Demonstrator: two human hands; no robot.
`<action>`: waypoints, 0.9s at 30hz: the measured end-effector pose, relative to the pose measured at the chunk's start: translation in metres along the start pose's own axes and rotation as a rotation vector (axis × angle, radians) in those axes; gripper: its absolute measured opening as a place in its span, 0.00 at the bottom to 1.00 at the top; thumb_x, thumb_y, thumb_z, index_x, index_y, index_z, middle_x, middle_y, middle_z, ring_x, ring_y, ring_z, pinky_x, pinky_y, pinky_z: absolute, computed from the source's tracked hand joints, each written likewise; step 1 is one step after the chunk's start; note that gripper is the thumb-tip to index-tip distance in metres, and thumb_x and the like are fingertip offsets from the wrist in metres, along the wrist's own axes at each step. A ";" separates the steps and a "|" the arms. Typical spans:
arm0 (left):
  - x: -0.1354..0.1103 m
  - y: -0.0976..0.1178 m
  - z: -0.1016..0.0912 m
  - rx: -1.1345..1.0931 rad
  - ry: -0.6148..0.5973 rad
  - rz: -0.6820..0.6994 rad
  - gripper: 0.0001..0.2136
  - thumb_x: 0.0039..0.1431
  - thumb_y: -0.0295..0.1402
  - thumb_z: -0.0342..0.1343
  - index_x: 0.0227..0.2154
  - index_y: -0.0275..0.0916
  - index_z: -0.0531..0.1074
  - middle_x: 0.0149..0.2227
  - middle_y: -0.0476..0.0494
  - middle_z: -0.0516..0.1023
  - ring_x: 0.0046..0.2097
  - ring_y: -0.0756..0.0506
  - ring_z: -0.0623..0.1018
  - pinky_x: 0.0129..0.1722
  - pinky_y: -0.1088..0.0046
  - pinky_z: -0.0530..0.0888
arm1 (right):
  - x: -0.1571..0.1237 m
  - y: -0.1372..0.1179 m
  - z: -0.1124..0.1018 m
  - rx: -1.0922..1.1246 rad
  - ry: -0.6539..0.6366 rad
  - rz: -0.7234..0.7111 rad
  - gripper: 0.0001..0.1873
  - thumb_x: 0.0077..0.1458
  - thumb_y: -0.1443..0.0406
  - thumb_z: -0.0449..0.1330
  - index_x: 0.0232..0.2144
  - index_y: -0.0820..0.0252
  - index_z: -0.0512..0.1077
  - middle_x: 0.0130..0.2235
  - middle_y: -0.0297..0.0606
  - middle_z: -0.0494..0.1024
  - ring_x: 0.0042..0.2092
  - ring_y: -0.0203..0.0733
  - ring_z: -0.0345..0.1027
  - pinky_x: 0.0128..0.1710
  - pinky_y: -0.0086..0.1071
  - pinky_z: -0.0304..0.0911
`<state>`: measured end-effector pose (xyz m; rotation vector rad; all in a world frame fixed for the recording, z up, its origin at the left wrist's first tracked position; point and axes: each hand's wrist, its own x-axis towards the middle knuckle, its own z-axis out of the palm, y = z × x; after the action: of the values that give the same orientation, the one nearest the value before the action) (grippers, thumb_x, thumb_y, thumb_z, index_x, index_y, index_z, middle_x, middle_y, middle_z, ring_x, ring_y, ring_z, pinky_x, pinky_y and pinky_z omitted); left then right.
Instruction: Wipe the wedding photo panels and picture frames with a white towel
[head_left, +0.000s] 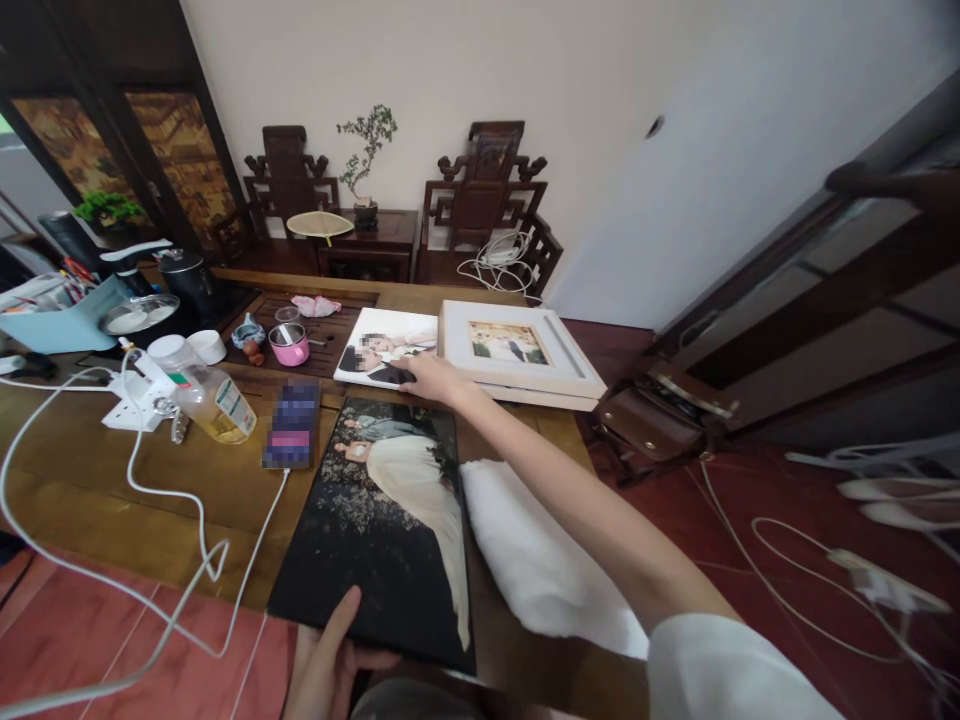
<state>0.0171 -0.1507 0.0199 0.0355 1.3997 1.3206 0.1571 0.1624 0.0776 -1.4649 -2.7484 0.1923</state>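
Observation:
My left hand (337, 640) grips the lower edge of a large dark wedding photo panel (375, 530), thumb on its face and the other fingers beneath. The panel is tilted toward me over the table's front part. My right hand (431, 380) reaches across to a smaller white photo panel (386, 325) lying on the table. Its fingers close on that panel's lower right edge, partly hidden from view. Just right of it sits a pale framed picture (510, 345) in a thick box-like frame. A white cloth (525, 560) lies under my right forearm.
Left on the wooden table (67, 430) stand a phone (291, 425) on a cable, a bottle of yellowish liquid (217, 400), a white power strip (135, 400), a pink cup (289, 345) and a blue bin (67, 315). White cables loop across the front left. A brown bag (660, 410) is at right.

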 end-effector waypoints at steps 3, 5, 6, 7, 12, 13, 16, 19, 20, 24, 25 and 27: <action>0.008 -0.005 -0.002 0.006 -0.009 0.043 0.27 0.51 0.23 0.63 0.54 0.43 0.64 0.48 0.41 0.77 0.43 0.40 0.81 0.29 0.71 0.81 | -0.059 -0.004 -0.011 0.195 0.202 -0.043 0.21 0.61 0.64 0.53 0.56 0.58 0.67 0.53 0.42 0.75 0.53 0.45 0.69 0.51 0.35 0.63; 0.011 -0.007 -0.003 0.015 -0.011 0.067 0.27 0.50 0.21 0.63 0.53 0.42 0.64 0.48 0.41 0.77 0.41 0.41 0.81 0.29 0.72 0.81 | -0.111 -0.007 -0.016 0.407 0.348 -0.021 0.17 0.61 0.62 0.52 0.50 0.59 0.72 0.45 0.39 0.80 0.46 0.43 0.74 0.48 0.34 0.65; 0.012 -0.008 -0.003 0.024 -0.011 0.078 0.27 0.49 0.20 0.63 0.52 0.42 0.64 0.48 0.40 0.77 0.41 0.42 0.81 0.29 0.73 0.80 | -0.139 -0.008 -0.016 0.470 0.383 0.015 0.16 0.61 0.61 0.52 0.48 0.57 0.73 0.41 0.37 0.81 0.43 0.43 0.75 0.46 0.34 0.67; 0.012 -0.008 -0.004 0.034 -0.010 0.089 0.27 0.49 0.19 0.63 0.52 0.41 0.65 0.48 0.40 0.76 0.41 0.43 0.81 0.29 0.74 0.80 | -0.167 -0.009 -0.015 0.506 0.403 0.063 0.15 0.60 0.60 0.53 0.46 0.55 0.73 0.36 0.34 0.82 0.38 0.42 0.76 0.42 0.34 0.68; 0.010 -0.002 -0.003 0.044 -0.027 0.113 0.28 0.49 0.17 0.60 0.53 0.43 0.65 0.50 0.42 0.75 0.44 0.42 0.80 0.29 0.75 0.81 | -0.277 -0.001 0.016 0.416 0.468 0.378 0.13 0.58 0.54 0.53 0.35 0.53 0.72 0.30 0.36 0.79 0.32 0.45 0.74 0.34 0.35 0.66; 0.009 0.000 -0.003 0.044 -0.045 0.111 0.28 0.49 0.17 0.60 0.53 0.44 0.65 0.51 0.43 0.74 0.45 0.42 0.79 0.31 0.74 0.81 | -0.289 0.002 0.025 0.399 0.470 0.468 0.15 0.58 0.52 0.51 0.34 0.54 0.71 0.31 0.38 0.78 0.33 0.46 0.73 0.34 0.36 0.66; 0.008 0.003 -0.002 0.044 -0.071 0.124 0.27 0.49 0.17 0.60 0.52 0.46 0.67 0.51 0.46 0.74 0.47 0.42 0.79 0.33 0.73 0.82 | -0.304 0.004 0.047 0.326 0.434 0.702 0.20 0.60 0.50 0.45 0.36 0.56 0.68 0.34 0.44 0.78 0.35 0.50 0.73 0.34 0.39 0.65; 0.007 0.004 -0.001 0.033 -0.067 0.144 0.25 0.49 0.17 0.60 0.49 0.47 0.70 0.48 0.48 0.75 0.47 0.42 0.79 0.33 0.73 0.82 | -0.299 -0.006 0.056 0.164 0.303 0.871 0.23 0.59 0.48 0.44 0.39 0.59 0.67 0.39 0.51 0.77 0.37 0.56 0.73 0.32 0.42 0.64; 0.007 0.004 0.000 0.031 -0.069 0.146 0.25 0.49 0.17 0.60 0.49 0.47 0.70 0.47 0.48 0.76 0.47 0.42 0.79 0.34 0.73 0.82 | -0.295 -0.011 0.057 0.125 0.244 0.911 0.23 0.59 0.48 0.45 0.38 0.59 0.67 0.40 0.52 0.76 0.38 0.57 0.73 0.30 0.41 0.63; 0.004 0.007 0.003 0.033 -0.078 0.177 0.24 0.50 0.16 0.59 0.47 0.46 0.71 0.46 0.48 0.77 0.47 0.43 0.79 0.37 0.71 0.82 | -0.291 -0.026 0.056 0.219 0.261 0.921 0.16 0.58 0.52 0.48 0.34 0.57 0.66 0.34 0.49 0.77 0.35 0.55 0.73 0.28 0.38 0.61; 0.004 0.007 0.004 0.033 -0.080 0.187 0.24 0.50 0.15 0.59 0.47 0.46 0.71 0.46 0.48 0.77 0.46 0.44 0.79 0.37 0.70 0.82 | -0.293 -0.028 0.056 0.313 0.337 0.884 0.15 0.58 0.53 0.48 0.34 0.56 0.66 0.33 0.47 0.78 0.34 0.53 0.73 0.29 0.37 0.61; 0.004 0.007 0.004 0.037 -0.080 0.196 0.23 0.50 0.15 0.59 0.45 0.46 0.71 0.45 0.48 0.78 0.45 0.44 0.80 0.35 0.70 0.82 | -0.299 -0.027 0.058 0.538 0.475 0.790 0.16 0.57 0.52 0.47 0.34 0.56 0.66 0.31 0.43 0.78 0.34 0.50 0.72 0.31 0.36 0.63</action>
<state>0.0141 -0.1429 0.0238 0.2530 1.3793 1.4375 0.2974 -0.1056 0.0348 -1.9776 -1.4906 0.4668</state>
